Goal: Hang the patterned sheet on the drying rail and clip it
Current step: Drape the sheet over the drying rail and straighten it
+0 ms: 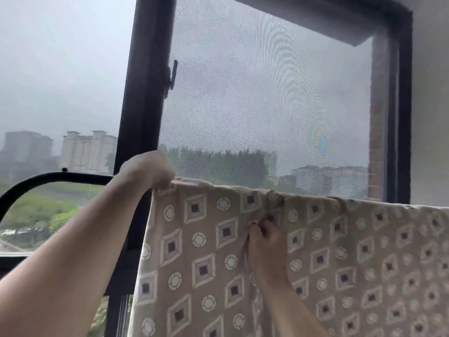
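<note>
The patterned sheet (pixel 340 259), beige with diamonds and circles, hangs draped over a rail in front of the window, filling the lower right of the view. The rail itself is hidden under the cloth. My left hand (pixel 148 170) is closed over the sheet's top left corner on the rail. My right hand (pixel 264 242) is lower, in the middle of the sheet, pinching a fold of fabric just below the top edge. No clip is visible.
A black window frame post (pixel 145 93) stands behind my left hand, with a mesh screen (pixel 267 93) to its right. A curved black bar (pixel 48 178) runs outside at left. The wall (pixel 430 117) bounds the right side.
</note>
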A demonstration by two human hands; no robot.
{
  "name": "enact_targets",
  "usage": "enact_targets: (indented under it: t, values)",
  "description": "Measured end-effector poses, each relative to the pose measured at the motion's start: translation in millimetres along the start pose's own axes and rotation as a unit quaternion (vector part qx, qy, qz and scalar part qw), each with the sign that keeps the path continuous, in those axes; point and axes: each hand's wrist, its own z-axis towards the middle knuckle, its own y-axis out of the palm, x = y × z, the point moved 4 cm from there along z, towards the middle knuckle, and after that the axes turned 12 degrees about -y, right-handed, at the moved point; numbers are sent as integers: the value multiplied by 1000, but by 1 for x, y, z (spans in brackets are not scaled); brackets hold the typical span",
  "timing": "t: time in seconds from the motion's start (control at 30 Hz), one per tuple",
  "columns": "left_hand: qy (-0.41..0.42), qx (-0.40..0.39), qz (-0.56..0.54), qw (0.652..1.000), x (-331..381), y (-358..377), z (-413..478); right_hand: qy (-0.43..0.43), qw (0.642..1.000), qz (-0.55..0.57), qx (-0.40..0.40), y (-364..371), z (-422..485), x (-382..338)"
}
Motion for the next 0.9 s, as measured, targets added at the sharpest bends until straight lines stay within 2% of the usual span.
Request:
enact_targets:
  t: [0.13,0.2,0.37,0.5,0.57,0.6,0.63,0.67,0.7,0.73,0.77,0.8,0.87,0.9]
  values:
    - [-3,-19,0,1000,4,4,0,-15,997,19,75,-12,2,-13]
    - [-16,-35,-17,999,6,2,2,-58,995,3,87,-20,12,-26]
    - [-2,-70,2,998,10,-5,-1,-175,981,-62,63,-29,68,-67]
    - [-15,-79,-14,997,10,-4,-5,-173,973,-155,7,-14,130,-77]
    - [-23,-86,-39,995,10,-4,-7,-126,970,-193,-77,-1,153,-66]
    - [-27,-91,-57,994,10,-3,-6,-67,960,-226,-153,7,159,-56]
    - [-30,-93,-65,993,11,-2,-4,2,931,-271,-243,13,160,-45]
    - [-30,-95,-76,992,10,-2,-3,41,884,-325,-332,17,157,-36]
    - [-35,-92,-93,991,10,-4,-5,35,841,-366,-397,20,155,-31]
    - [-41,-93,-108,989,11,-5,-4,7,815,-388,-430,22,152,-32]
    - [-45,-97,-118,987,11,-4,-3,-32,815,-381,-436,23,148,-38]
    - [-49,-101,-123,986,12,-4,-2,-76,835,-360,-409,21,143,-46]
    - [-59,-113,-130,983,12,-2,-5,-166,885,-313,-301,12,119,-69]
    - [-53,-115,-128,984,12,-1,-5,-206,895,-298,-262,10,99,-81]
